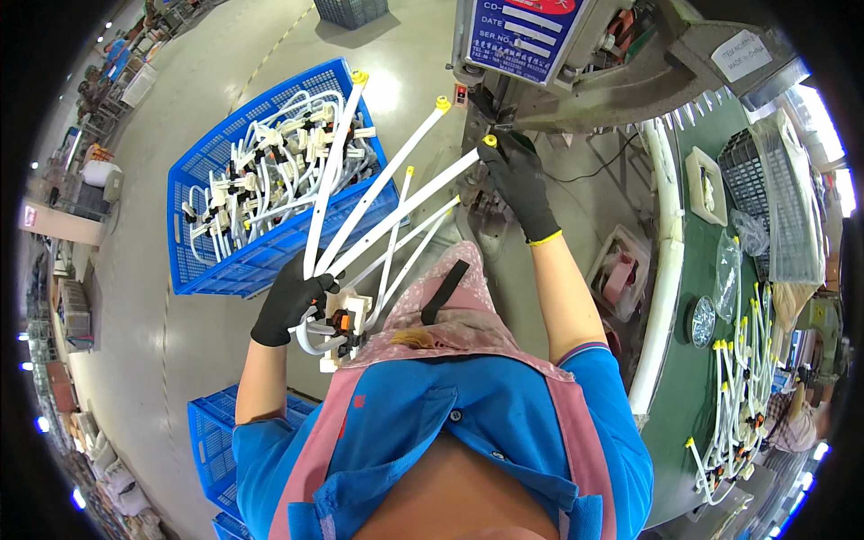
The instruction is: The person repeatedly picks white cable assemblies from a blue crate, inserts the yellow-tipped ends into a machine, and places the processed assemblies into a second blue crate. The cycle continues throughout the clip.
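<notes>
Clearly, both hands are gloved in black and busy with white tubes [335,171] tipped in yellow; the left hand [292,301] has its grip wrapped round the near ends of several of them, in front of the person's left side, and three fan out from it toward the far side; thinner yellow-tipped tubes run beside them to the right, and a white fitting [355,315] with black and orange parts hangs just right of that hand, near the pink apron [306,450]; the right hand [522,184] has its grip narrow, pinching the far end of the rightmost long tube [405,212], just beside its yellow cap [490,140]; beyond that hand stands a grey machine [594,103] with a blue plate [522,40]; to the far left, a blue crate [225,276] on the floor holds a heap of similar tubes and fittings, while another blue crate [211,450] sits nearer on the left; along the right runs a green desk [675,378], bearing a bowl [702,322] of small shiny pieces, a white tray [705,211] farther off, and a bundle of yellow-tipped tubes [727,405] on its right part
</notes>
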Demonstrator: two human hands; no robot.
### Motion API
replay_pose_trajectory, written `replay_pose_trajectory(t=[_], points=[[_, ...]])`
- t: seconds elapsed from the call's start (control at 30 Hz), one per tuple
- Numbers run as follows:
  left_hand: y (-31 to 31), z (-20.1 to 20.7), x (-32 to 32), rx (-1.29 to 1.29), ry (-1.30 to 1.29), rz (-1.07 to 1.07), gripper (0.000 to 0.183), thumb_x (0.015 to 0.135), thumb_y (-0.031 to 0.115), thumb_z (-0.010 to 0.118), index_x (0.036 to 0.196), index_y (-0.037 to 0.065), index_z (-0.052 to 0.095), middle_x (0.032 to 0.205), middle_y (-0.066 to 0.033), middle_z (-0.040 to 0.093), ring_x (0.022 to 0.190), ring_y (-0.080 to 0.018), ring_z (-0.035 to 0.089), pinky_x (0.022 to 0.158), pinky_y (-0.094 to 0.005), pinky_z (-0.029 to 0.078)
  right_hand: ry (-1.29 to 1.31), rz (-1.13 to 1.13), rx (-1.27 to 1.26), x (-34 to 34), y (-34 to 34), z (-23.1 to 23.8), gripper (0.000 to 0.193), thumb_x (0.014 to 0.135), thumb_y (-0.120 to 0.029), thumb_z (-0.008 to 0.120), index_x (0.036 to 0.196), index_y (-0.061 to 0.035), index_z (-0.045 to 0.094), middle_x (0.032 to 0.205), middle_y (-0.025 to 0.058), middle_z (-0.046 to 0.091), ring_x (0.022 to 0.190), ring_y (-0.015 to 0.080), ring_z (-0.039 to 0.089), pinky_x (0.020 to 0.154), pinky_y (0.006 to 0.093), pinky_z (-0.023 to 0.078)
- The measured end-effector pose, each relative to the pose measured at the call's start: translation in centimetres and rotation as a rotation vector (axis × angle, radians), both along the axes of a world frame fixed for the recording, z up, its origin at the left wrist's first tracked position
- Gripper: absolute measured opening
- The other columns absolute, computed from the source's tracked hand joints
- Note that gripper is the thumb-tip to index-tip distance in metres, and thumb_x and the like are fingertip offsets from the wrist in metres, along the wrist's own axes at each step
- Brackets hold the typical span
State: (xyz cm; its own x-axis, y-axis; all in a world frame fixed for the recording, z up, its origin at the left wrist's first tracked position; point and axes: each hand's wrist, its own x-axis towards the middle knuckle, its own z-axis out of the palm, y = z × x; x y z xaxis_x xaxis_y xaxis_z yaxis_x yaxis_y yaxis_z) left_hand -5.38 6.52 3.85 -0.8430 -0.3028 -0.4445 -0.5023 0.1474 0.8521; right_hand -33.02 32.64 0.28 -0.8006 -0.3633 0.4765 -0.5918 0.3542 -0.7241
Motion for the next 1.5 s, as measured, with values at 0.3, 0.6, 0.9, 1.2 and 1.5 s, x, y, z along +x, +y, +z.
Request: replay_pose_trajectory(t=[0.3, 0.6, 0.9, 1.2, 1.5], points=[[-0.6, -1.8, -0.1, 0.096, 0.055, 0.008, 0.035, 0.083, 0.007, 0.063, 0.114, -0.003, 0.052, 0.094, -0.014, 0.067, 0.076, -0.0191, 0.067, 0.06, -0.0287, 0.053, 0.074, 0.059, 0.067, -0.8, -0.5, -0.1, 0.034, 0.088, -0.03, 0.06, 0.108, -0.0017, 0.062, 0.096, 0.0204, 0.065, 0.086, 0.0366, 0.063, 0.077, 0.0403, 0.049], [-0.3, 0.8, -0.1, 0.135, 0.027, -0.048, 0.041, 0.081, 0.014, 0.066, 0.116, -0.003, 0.052, 0.096, -0.0152, 0.067, 0.079, -0.0187, 0.066, 0.065, -0.0294, 0.054, -0.043, 0.06, 0.053, -1.8, -0.6, -1.3, 0.031, 0.086, -0.029, 0.064, 0.103, -0.0036, 0.066, 0.096, 0.0145, 0.068, 0.088, 0.0313, 0.062, 0.081, 0.0365, 0.048], [-1.0, -1.3, -0.8, 0.221, -0.056, -0.062, 0.043, 0.08, 0.008, 0.064, 0.12, -0.002, 0.051, 0.095, -0.0135, 0.067, 0.076, -0.0174, 0.066, 0.068, -0.0294, 0.052, -0.153, -0.046, 0.238, -0.2, -0.8, -2.2, 0.035, 0.089, -0.035, 0.057, 0.105, -0.0051, 0.066, 0.093, 0.0178, 0.067, 0.086, 0.0341, 0.063, 0.078, 0.0413, 0.048], [-0.8, -2.2, 0.1, 0.189, 0.038, -0.061, 0.043, 0.081, 0.008, 0.063, 0.12, -0.001, 0.049, 0.092, -0.0121, 0.066, 0.076, -0.0167, 0.065, 0.067, -0.0285, 0.052, -0.412, 0.146, 0.069, 1.9, 0.9, -6.6, 0.029, 0.089, -0.026, 0.056, 0.107, -0.0047, 0.06, 0.089, 0.0199, 0.064, 0.081, 0.0357, 0.062, 0.072, 0.0413, 0.048], [-0.1, -0.4, 0.4, 0.174, 0.06, -0.036, 0.046, 0.079, 0.01, 0.064, 0.121, -0.002, 0.05, 0.092, -0.011, 0.066, 0.077, -0.0178, 0.066, 0.066, -0.0286, 0.052, -0.42, 0.128, 0.13, 6.7, 4.3, -8.5, 0.029, 0.09, -0.022, 0.057, 0.111, -0.0044, 0.063, 0.097, 0.0143, 0.068, 0.087, 0.0219, 0.065, 0.078, 0.0328, 0.049]])
